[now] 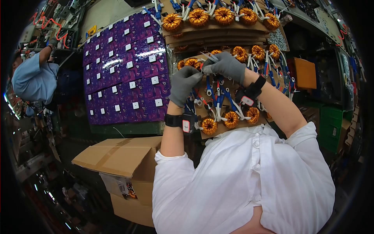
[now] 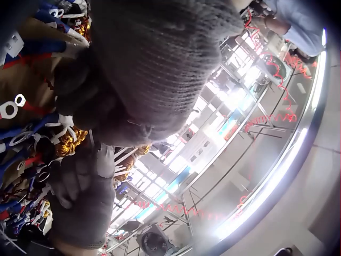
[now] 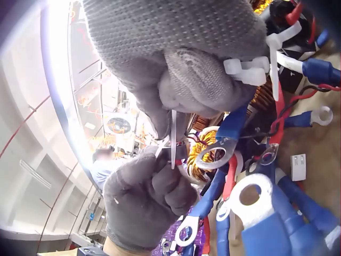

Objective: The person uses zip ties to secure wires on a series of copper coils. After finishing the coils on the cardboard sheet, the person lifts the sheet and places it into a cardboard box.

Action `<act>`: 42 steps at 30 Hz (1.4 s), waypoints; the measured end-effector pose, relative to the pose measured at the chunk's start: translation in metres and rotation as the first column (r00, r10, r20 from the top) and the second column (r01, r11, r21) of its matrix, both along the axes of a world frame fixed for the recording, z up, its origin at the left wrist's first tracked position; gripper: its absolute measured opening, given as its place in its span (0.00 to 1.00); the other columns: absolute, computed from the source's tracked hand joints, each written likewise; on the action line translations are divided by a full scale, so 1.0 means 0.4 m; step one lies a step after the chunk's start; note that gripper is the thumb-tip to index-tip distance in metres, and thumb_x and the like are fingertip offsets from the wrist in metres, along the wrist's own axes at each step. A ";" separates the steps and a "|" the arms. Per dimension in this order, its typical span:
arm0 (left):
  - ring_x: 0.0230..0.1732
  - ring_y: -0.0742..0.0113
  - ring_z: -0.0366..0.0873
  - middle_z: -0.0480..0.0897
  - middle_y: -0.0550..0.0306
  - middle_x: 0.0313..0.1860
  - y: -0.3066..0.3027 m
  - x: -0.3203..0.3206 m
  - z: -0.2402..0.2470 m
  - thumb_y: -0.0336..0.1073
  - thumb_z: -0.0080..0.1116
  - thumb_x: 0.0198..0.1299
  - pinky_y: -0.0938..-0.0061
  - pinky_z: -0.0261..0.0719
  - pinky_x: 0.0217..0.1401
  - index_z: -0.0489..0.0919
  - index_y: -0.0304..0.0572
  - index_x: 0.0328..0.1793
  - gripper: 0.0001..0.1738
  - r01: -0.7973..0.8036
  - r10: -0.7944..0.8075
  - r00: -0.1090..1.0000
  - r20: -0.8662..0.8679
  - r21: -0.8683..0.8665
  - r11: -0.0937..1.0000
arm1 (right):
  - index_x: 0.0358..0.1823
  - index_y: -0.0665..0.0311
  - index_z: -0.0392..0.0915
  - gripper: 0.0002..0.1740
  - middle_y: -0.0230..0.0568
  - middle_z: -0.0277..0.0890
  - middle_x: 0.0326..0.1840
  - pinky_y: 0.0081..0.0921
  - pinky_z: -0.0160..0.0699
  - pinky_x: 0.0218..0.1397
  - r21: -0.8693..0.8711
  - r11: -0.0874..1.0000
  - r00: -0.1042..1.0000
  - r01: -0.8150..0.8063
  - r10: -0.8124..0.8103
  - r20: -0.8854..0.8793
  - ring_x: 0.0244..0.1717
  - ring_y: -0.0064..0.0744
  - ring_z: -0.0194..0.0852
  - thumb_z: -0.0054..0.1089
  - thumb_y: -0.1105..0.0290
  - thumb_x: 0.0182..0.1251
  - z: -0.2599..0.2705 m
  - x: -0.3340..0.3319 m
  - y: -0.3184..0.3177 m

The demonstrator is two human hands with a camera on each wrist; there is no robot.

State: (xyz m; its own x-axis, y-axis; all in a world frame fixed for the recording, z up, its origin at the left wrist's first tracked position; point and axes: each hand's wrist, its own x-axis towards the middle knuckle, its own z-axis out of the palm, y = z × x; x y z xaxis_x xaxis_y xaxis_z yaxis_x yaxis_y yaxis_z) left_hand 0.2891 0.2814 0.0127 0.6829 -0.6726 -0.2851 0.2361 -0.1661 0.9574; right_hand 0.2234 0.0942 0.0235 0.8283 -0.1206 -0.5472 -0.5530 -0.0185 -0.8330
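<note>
Both hands wear grey gloves and meet above a row of copper-wound toroid coils. My right hand pinches a thin white cable tie that runs down to the left hand. More white cable ties stick out from the right palm, heads outward. My left hand, fingers curled, pinches at the lower part of the tie, beside thin red and black wires. Close under the hands lie blue-sleeved leads with ring terminals. A coil shows just behind the fingertips in the right wrist view.
Purple circuit boards with white square parts cover the bench to the left. More coils stand on cardboard at the back. An open cardboard box is at the lower left. Another person works at far left. An orange bin stands right.
</note>
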 end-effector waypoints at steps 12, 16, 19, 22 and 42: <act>0.29 0.69 0.78 0.81 0.55 0.27 0.016 0.017 0.001 0.34 0.58 0.52 0.75 0.74 0.36 0.78 0.32 0.37 0.11 0.039 -0.042 0.996 -0.074 -0.042 0.998 | 0.39 0.65 0.83 0.12 0.30 0.78 0.28 0.16 0.68 0.29 0.027 1.000 0.999 -0.007 0.008 -0.040 0.27 0.17 0.71 0.67 0.65 0.58 -0.002 -0.001 -0.012; 0.28 0.69 0.78 0.81 0.55 0.26 0.011 0.013 0.007 0.34 0.57 0.52 0.74 0.75 0.36 0.77 0.32 0.37 0.11 0.033 -0.033 0.998 -0.059 -0.008 0.999 | 0.38 0.61 0.83 0.15 0.31 0.78 0.24 0.17 0.65 0.21 0.070 0.998 0.998 -0.002 -0.003 0.066 0.21 0.18 0.72 0.70 0.59 0.55 -0.022 -0.001 -0.007; 0.28 0.69 0.78 0.81 0.55 0.26 0.021 0.018 -0.008 0.34 0.57 0.53 0.75 0.75 0.36 0.77 0.33 0.36 0.10 0.039 -0.041 0.997 -0.058 -0.043 0.998 | 0.40 0.63 0.82 0.14 0.30 0.79 0.28 0.17 0.68 0.28 0.088 0.996 0.998 -0.013 0.008 0.061 0.26 0.17 0.72 0.68 0.63 0.57 -0.021 -0.003 -0.009; 0.28 0.69 0.78 0.81 0.55 0.26 0.024 0.021 -0.010 0.34 0.57 0.54 0.75 0.75 0.36 0.77 0.33 0.36 0.10 0.044 -0.048 0.997 -0.063 -0.064 0.997 | 0.40 0.65 0.82 0.12 0.31 0.79 0.31 0.17 0.71 0.35 0.093 0.996 1.000 -0.003 0.000 0.029 0.31 0.17 0.73 0.66 0.65 0.59 -0.006 -0.003 -0.008; 0.30 0.59 0.81 0.82 0.49 0.31 -0.035 -0.040 -0.077 0.40 0.66 0.51 0.70 0.79 0.35 0.78 0.43 0.49 0.20 -0.130 0.044 0.838 0.544 0.119 0.984 | 0.35 0.68 0.82 0.10 0.40 0.80 0.26 0.24 0.75 0.36 -0.238 0.971 0.970 -0.029 0.085 0.228 0.29 0.21 0.76 0.64 0.69 0.55 0.060 -0.048 0.092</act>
State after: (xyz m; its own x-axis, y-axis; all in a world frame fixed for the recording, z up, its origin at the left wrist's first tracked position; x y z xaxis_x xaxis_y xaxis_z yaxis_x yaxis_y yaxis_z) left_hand 0.2730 0.2676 -0.0182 0.8106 -0.5830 0.0544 -0.2882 -0.3163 0.9038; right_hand 0.2044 0.1308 0.0473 0.9391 -0.1692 -0.2992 -0.3346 -0.2516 -0.9081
